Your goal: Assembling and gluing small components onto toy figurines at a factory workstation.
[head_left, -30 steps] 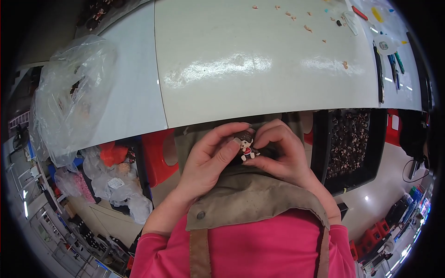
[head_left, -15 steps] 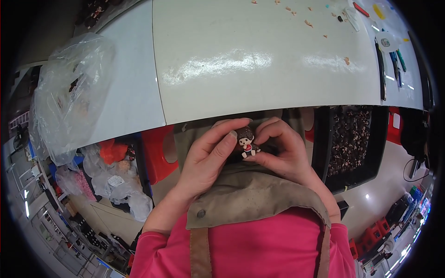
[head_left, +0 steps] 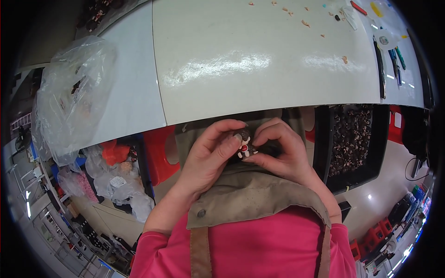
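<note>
Over my lap, just below the table edge, a small toy figurine [head_left: 244,149] with dark brown hair, a pale body and a red patch is between my hands. My left hand [head_left: 215,150] is closed around it from the left, its thumb lying over the face. From the right, my right hand [head_left: 282,148] grips its lower side, thumb by the feet and forefinger bent above. A dark bit beside the figurine sits between those right fingers; whether it is part of the toy I cannot tell.
Small peach-coloured scraps [head_left: 305,23] lie on the pale table [head_left: 273,85]. Pens and tools [head_left: 397,65] are at its right. A clear plastic bag [head_left: 79,92] hangs over the left edge. Right of my lap stands a black crate [head_left: 320,160] of similar dark pieces; red stools [head_left: 160,155] are nearby.
The figurine has turned and tilted slightly in my fingers. My left thumb has slid right, over its face. My right hand stays almost in place.
</note>
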`<action>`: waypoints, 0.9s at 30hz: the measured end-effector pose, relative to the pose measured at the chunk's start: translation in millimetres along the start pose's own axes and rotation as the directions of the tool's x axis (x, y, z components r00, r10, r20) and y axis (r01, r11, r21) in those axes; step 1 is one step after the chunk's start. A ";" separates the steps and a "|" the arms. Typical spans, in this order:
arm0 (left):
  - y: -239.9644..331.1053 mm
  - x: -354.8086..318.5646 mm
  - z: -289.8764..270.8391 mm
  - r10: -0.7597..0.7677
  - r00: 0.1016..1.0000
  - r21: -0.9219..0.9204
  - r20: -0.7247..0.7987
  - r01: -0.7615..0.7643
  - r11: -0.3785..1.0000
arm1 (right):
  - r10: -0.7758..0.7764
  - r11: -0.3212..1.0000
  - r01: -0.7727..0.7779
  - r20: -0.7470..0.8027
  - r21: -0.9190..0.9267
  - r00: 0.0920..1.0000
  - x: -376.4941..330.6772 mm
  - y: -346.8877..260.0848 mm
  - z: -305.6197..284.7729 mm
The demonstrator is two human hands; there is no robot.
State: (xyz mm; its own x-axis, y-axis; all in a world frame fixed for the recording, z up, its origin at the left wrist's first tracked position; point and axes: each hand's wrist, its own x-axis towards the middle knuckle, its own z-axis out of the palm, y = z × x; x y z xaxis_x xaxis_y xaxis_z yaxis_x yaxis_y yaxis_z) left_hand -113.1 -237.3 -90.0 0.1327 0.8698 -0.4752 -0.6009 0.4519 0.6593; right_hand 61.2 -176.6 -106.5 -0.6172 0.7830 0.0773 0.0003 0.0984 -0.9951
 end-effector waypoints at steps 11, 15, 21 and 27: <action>-2.5 3.9 -5.3 -0.016 0.998 -0.126 0.065 0.024 0.992 | -0.042 0.992 0.038 -0.032 -0.120 0.999 3.2 -3.5 -1.9; -1.9 3.5 -4.2 -0.011 0.997 -0.147 0.074 0.022 0.989 | -0.044 0.992 0.035 -0.070 -0.124 0.997 2.5 -1.6 0.6; 2.5 2.5 0.6 -0.047 0.996 -0.143 0.070 0.057 0.988 | -0.017 0.993 0.004 -0.110 -0.119 0.994 1.8 -1.2 2.4; 3.0 1.7 1.3 -0.018 0.997 -0.108 0.081 0.027 0.994 | -0.044 0.989 0.029 -0.100 -0.145 0.994 1.4 -0.4 1.3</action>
State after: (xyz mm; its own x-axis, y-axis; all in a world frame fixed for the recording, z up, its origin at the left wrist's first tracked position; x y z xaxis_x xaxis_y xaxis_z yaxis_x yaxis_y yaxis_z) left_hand -113.6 -234.2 -88.0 0.2072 0.8747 -0.4382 -0.6791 0.4510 0.5791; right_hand 59.4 -176.3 -106.1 -0.5349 0.8354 0.1266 0.0967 0.2094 -0.9730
